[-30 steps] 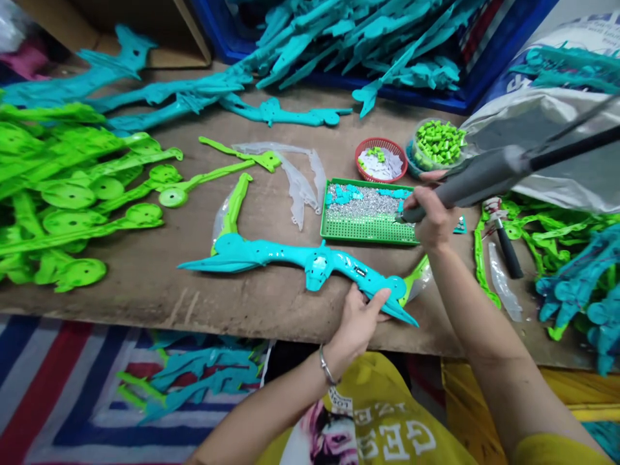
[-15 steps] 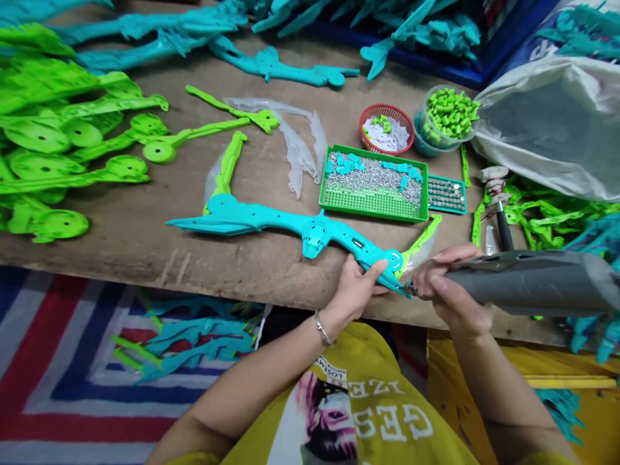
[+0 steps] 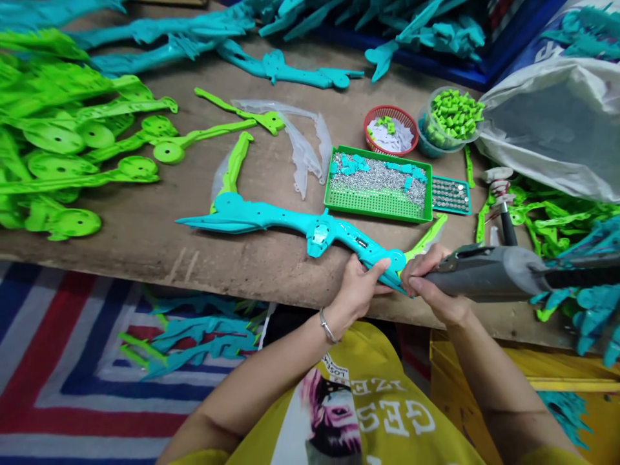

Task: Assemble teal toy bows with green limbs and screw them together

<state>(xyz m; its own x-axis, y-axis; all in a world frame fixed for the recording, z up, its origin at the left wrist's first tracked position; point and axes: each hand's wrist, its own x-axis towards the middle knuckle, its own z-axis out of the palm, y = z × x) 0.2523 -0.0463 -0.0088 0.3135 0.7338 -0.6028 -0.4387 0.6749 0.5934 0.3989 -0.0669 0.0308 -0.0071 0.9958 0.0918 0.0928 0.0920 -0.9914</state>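
Observation:
A long teal plastic toy bow [image 3: 285, 226] lies along the front of the brown table [image 3: 145, 239]. My left hand [image 3: 359, 287] grips its right end near the table edge, fingers closed on it. My right hand [image 3: 433, 287] is wrapped round a grey power screwdriver [image 3: 489, 274], whose tip sits against the bow's right end. A green limb piece [image 3: 426, 237] sticks out from under that end.
A green tray of small screws [image 3: 378, 187] stands just behind the bow, with a red basket [image 3: 390, 132], a tub of green bits [image 3: 453, 116] and a small teal tray [image 3: 449, 195]. Green parts pile at left [image 3: 62, 142], teal parts at back [image 3: 339, 26] and right [image 3: 586, 258].
My right hand brought the screwdriver from the screw tray down to the bow's right end. The view tilted down a little; my left hand kept its grip.

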